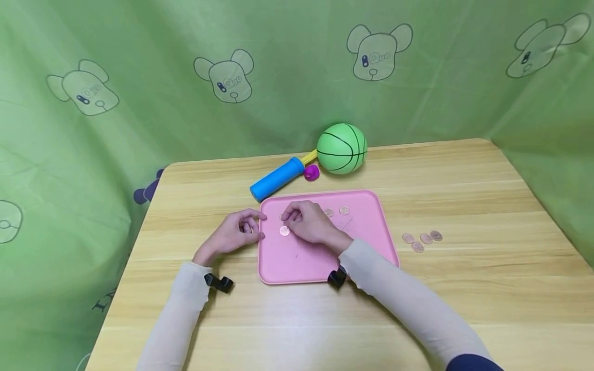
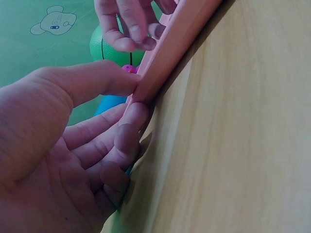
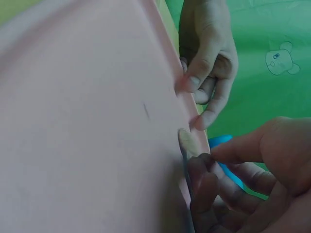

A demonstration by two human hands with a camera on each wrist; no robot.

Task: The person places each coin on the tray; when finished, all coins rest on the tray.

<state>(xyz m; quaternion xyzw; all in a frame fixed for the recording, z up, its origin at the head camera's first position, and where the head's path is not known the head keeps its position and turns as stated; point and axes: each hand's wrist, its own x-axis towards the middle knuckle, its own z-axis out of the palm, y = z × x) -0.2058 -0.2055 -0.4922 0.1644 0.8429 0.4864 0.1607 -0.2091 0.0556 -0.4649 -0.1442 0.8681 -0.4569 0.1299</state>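
The left hand (image 1: 234,234) is pinching the left rim of the pink tray (image 1: 371,226), thumb on top and fingers curled under, steadying it. The right hand (image 1: 308,222) is hovering over the tray's far left part, fingers curled down by a coin (image 1: 284,231); whether it is gripping one I cannot tell. Keeping the tray pinned while fingertips are working flat coins seems wise. The coin is small, round and coppery, lying flat on the tray, just left of the right hand.

Wooden table (image 1: 464,196): tray (image 1: 371,226), coins (image 1: 422,239), ball (image 1: 342,148), pump (image 1: 277,179).
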